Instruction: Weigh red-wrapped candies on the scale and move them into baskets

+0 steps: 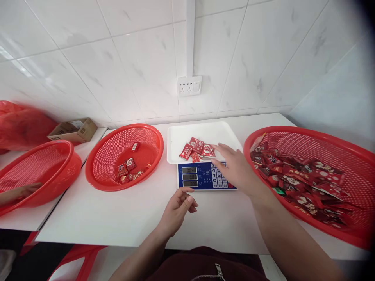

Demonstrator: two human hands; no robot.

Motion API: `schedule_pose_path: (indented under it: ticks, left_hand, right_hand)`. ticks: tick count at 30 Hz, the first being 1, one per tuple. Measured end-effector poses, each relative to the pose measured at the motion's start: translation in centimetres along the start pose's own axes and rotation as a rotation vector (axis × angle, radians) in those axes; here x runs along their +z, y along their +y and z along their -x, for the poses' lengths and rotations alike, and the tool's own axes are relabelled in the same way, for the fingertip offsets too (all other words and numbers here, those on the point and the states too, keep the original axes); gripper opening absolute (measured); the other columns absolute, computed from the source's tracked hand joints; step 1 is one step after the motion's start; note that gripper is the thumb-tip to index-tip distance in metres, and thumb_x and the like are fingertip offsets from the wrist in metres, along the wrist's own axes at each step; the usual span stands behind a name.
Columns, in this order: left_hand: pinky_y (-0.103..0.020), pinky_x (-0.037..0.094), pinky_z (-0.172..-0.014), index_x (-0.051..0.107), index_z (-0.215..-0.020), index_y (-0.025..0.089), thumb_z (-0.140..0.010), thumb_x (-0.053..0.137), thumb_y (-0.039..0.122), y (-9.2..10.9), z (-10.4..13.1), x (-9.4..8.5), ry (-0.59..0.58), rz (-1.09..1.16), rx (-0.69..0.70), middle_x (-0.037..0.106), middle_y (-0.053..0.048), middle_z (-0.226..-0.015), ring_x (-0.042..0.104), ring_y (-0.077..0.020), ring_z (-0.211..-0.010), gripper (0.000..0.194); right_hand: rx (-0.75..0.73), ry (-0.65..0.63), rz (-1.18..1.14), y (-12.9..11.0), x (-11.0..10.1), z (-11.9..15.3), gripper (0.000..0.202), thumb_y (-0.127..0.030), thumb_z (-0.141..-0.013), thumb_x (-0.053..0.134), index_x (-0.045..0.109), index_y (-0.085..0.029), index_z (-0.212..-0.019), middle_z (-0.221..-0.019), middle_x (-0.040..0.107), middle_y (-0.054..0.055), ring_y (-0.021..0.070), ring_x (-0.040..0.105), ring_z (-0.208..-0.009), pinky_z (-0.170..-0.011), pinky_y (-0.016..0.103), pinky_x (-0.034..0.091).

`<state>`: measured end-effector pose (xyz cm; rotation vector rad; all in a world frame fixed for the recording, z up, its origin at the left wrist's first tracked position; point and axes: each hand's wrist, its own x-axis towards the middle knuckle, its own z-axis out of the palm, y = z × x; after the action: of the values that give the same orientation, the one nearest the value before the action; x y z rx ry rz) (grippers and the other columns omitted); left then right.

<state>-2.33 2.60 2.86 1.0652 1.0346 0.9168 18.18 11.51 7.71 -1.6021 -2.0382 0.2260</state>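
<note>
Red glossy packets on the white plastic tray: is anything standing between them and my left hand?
Only the scale's blue key panel and the white tray's front rim lie between your left hand and the red packets. Nothing tall shows there; your right hand is beside their right edge.

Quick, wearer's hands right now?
Left hand: open, loosely curled, nothing visible in it.
Right hand: open, fingertips at the red packets on the white tray; contact can't be told.
</note>
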Motion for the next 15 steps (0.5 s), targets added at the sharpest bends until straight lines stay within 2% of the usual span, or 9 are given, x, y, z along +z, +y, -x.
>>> schedule_pose_path:
  ticks: [2,4,7,8,10,11,12,14,15]
  left_hand:
    - [-0.029,0.045,-0.071,0.053,-0.102,0.018,-0.084,0.054,0.045,-0.1,0.2,-0.3,-0.004,-0.010,-0.027,0.060,-0.001,-0.077,0.056,-0.0124,-0.069,0.033]
    - [-0.029,0.045,-0.072,0.055,-0.097,0.018,-0.081,0.057,0.046,-0.2,0.3,-0.4,-0.011,-0.025,-0.066,0.060,-0.001,-0.076,0.057,-0.0127,-0.070,0.032]
    - [-0.030,0.046,-0.072,0.056,-0.091,0.017,-0.077,0.061,0.047,-0.2,0.2,-0.3,-0.040,-0.042,-0.115,0.060,-0.001,-0.075,0.057,-0.0132,-0.070,0.033]
    - [-0.030,0.046,-0.072,0.057,-0.090,0.017,-0.077,0.062,0.047,-0.3,0.1,-0.2,-0.059,-0.044,-0.122,0.059,-0.001,-0.075,0.057,-0.0132,-0.070,0.034]
    - [-0.030,0.046,-0.072,0.057,-0.089,0.017,-0.076,0.063,0.047,-0.4,-0.2,0.2,-0.109,-0.043,-0.122,0.059,-0.001,-0.074,0.057,-0.0133,-0.071,0.033]
    - [-0.030,0.046,-0.073,0.057,-0.089,0.017,-0.077,0.063,0.046,-0.4,-0.4,0.4,-0.135,-0.040,-0.118,0.058,-0.001,-0.074,0.057,-0.0133,-0.072,0.033]
    - [-0.029,0.046,-0.073,0.057,-0.090,0.017,-0.077,0.062,0.046,-0.4,-0.5,0.7,-0.156,-0.038,-0.115,0.058,-0.001,-0.075,0.057,-0.0132,-0.072,0.032]
    - [-0.029,0.046,-0.073,0.057,-0.090,0.017,-0.077,0.062,0.045,-0.3,-0.8,1.3,-0.181,-0.043,-0.114,0.058,-0.001,-0.075,0.056,-0.0128,-0.072,0.032]
    - [-0.029,0.046,-0.073,0.057,-0.090,0.017,-0.077,0.063,0.045,-0.3,-0.9,1.6,-0.185,-0.052,-0.114,0.058,-0.001,-0.075,0.056,-0.0127,-0.072,0.031]
  right_hand:
    - [0.044,0.053,-0.056,0.6,-2.4,1.8,0.041,-0.036,-0.087,0.044,0.051,-0.023,-0.126,-0.133,0.053,0.011,0.0282,0.048,-0.122,-0.101,0.048,0.036]
    - [0.157,0.086,-0.046,2.4,-4.8,3.9,0.041,-0.039,-0.085,0.045,0.054,-0.023,-0.122,-0.128,0.058,0.011,0.0280,0.053,-0.117,-0.095,0.043,0.042]
    - [0.339,-0.033,0.082,7.7,-7.2,6.9,0.039,-0.043,-0.083,0.046,0.059,-0.026,-0.116,-0.128,0.058,0.011,0.0299,0.054,-0.115,-0.088,0.041,0.046]
    - [0.383,-0.097,0.114,9.9,-7.5,7.8,0.039,-0.044,-0.081,0.048,0.062,-0.025,-0.112,-0.126,0.060,0.013,0.0311,0.056,-0.113,-0.086,0.042,0.046]
    - [0.353,-0.316,0.100,13.9,-7.5,9.0,0.040,-0.039,-0.074,0.058,0.065,-0.025,-0.110,-0.125,0.061,0.014,0.0315,0.056,-0.114,-0.087,0.041,0.046]
    - [0.325,-0.436,0.062,15.3,-7.4,9.4,0.040,-0.035,-0.072,0.061,0.066,-0.027,-0.111,-0.127,0.059,0.013,0.0294,0.055,-0.116,-0.088,0.038,0.045]
    - [0.321,-0.493,0.060,16.3,-7.2,9.7,0.040,-0.031,-0.070,0.063,0.068,-0.028,-0.109,-0.127,0.060,0.013,0.0289,0.056,-0.114,-0.087,0.036,0.046]
    - [0.264,-0.525,0.064,16.5,-7.0,9.8,0.037,-0.025,-0.070,0.061,0.070,-0.029,-0.106,-0.125,0.061,0.013,0.0277,0.060,-0.110,-0.084,0.035,0.046]
    - [0.236,-0.463,0.081,16.0,-6.9,9.7,0.033,-0.024,-0.072,0.059,0.073,-0.028,-0.101,-0.120,0.064,0.013,0.0270,0.063,-0.104,-0.081,0.034,0.047]
